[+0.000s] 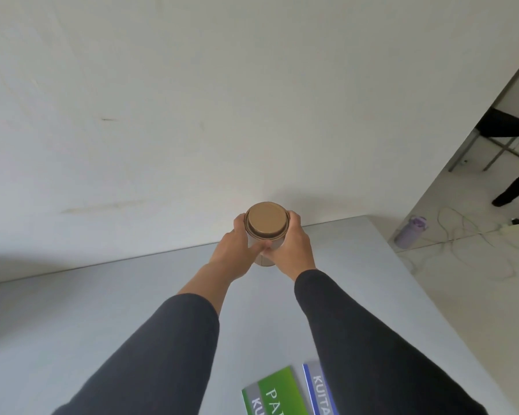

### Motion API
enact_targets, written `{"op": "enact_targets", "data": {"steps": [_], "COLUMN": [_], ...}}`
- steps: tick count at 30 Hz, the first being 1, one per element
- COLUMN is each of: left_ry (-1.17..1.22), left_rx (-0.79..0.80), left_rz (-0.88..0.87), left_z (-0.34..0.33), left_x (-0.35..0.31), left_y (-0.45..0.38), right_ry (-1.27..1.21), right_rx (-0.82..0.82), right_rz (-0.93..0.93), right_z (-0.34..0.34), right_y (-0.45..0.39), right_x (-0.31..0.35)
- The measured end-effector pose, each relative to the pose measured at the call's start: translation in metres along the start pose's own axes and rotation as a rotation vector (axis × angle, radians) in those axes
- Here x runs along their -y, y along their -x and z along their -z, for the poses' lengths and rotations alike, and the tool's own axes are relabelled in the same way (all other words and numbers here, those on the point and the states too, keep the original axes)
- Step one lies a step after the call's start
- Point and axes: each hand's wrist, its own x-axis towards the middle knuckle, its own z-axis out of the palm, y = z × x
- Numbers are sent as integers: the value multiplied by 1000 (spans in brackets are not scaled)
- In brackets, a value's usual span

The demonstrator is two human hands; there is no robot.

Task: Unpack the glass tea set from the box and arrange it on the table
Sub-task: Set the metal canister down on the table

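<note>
A round brown cardboard box [266, 223] with a flat lid stands upright near the far edge of the grey table [102, 295], close to the white wall. My left hand [237, 250] wraps its left side and my right hand [291, 250] wraps its right side, thumbs meeting at the front. Both arms reach forward in dark sleeves. The lid is on, so whatever is inside is hidden. No glass pieces are in view.
A green booklet [276, 390] and a blue booklet [319, 387] lie at the near edge of the table. Right of the table, on the floor, stand a purple bottle [411, 232], loose cables, and a person's dark legs [516, 187].
</note>
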Motion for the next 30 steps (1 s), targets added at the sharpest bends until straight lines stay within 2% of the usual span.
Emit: {"op": "enact_targets", "data": {"steps": [7, 14, 20, 24, 30], "left_ry": [-39, 56, 116, 41, -47], "left_rx": [29, 26, 8, -15, -70], "left_rz": [35, 76, 144, 185, 143], "left_z": [-10, -15, -18, -12, 31], "left_x": [5, -2, -10, -14, -28], "left_y": [-17, -31, -30, -15, 15], "right_ry": [-4, -32, 82, 193, 246], "right_rx": [25, 31, 43, 28, -108], "right_rz": [-3, -36, -38, -32, 34], "right_z": [-7, -7, -5, 1, 27], "right_y": [-17, -32, -35, -24, -7], "right_x": [-17, -25, -29, -18, 31]}}
